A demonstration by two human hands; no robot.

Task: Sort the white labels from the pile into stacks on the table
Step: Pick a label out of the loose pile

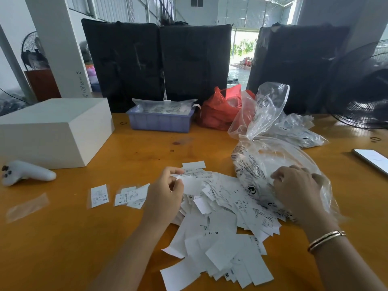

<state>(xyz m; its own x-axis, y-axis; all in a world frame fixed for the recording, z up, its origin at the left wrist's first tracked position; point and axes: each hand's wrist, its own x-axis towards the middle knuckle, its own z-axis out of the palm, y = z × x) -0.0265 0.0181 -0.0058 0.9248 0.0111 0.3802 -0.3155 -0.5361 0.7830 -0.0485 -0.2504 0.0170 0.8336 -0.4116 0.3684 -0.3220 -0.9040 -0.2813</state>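
Labels [218,225] lie in a loose white pile at lower centre of the frame, spilling across the orange bench [73,238] from the mouth of a clear plastic bag [264,156] at centre right. Two small stacks sit to the left of the pile: one marked XS [99,195] and, just beside it on the right, one marked S [131,196].

At the pile's upper left edge, the left hand [165,196] has its fingers curled and pinches a single label [190,183] between thumb and forefinger, the label's long axis running roughly left to right across the frame. Both stacks lie to the left of this hand, the S stack nearer and almost touching the back of it, so the coming move is likely a short carry leftward; which stack it belongs on cannot be read from the label's blank face. This hand is far nearer the stacks than the other.

Over the bag's lower part at centre right, the right hand [294,185] presses down with bent fingers; whether it grips the plastic I cannot tell.
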